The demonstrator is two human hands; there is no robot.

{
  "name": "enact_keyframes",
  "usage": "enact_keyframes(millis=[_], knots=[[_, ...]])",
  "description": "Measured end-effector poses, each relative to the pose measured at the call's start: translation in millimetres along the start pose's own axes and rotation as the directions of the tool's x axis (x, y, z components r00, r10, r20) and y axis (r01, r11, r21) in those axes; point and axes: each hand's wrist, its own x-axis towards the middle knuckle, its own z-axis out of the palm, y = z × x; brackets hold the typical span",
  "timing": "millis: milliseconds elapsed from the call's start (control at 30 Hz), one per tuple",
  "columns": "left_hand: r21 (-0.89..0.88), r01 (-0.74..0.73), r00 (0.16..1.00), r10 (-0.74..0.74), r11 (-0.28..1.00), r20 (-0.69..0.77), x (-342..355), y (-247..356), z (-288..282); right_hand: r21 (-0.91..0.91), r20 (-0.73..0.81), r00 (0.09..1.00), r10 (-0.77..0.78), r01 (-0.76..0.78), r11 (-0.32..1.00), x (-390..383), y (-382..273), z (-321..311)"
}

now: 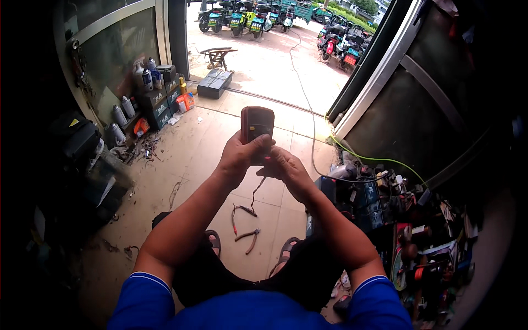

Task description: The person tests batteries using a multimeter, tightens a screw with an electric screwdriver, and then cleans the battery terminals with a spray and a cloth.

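Note:
My left hand [239, 157] is closed around a dark handheld meter with a reddish-brown rim [258, 118], held upright in front of me, its thumb lying across the front. At the meter's lower right, the fingers of my right hand [289, 170] are pinched together, with a small pink spot beside them. From under them a thin twisted cable [254, 201] hangs to the floor and bends left, ending in a red piece. What exactly the right fingertips grip is hidden. A pair of pliers [250, 237] with brownish handles lies spread on the tiles between my feet.
Spray cans [147, 80] and stacked dark boxes [157, 104] line the left wall. A grey box [214, 83] stands by the doorway. Jumbled parts and tools [423, 236] fill the right side. A long hose [300, 71] crosses the threshold; scooters [242, 19] stand outside.

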Motion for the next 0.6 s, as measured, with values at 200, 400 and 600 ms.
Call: enact_keyframes(millis=[200, 400, 600], knots=[[-0.479, -0.019, 0.999, 0.003, 0.878, -0.033, 5.4, 47.1, -32.2, -0.495, 0.08, 0.992, 0.099, -0.046, 0.867, -15.0, -3.8, -31.4], [-0.514, -0.326, 0.945, 0.259, 0.793, -0.201, -7.0, 100.0, -172.3, -0.712, -0.244, 0.964, 0.106, -0.252, 0.656, -38.3, 7.2, -121.1], [-0.451, -0.434, 0.9, 0.356, 0.78, -0.25, -50.4, 125.2, -257.9, -0.78, -0.501, 0.864, -0.046, -0.428, 0.457, -99.8, 21.8, -229.0]])
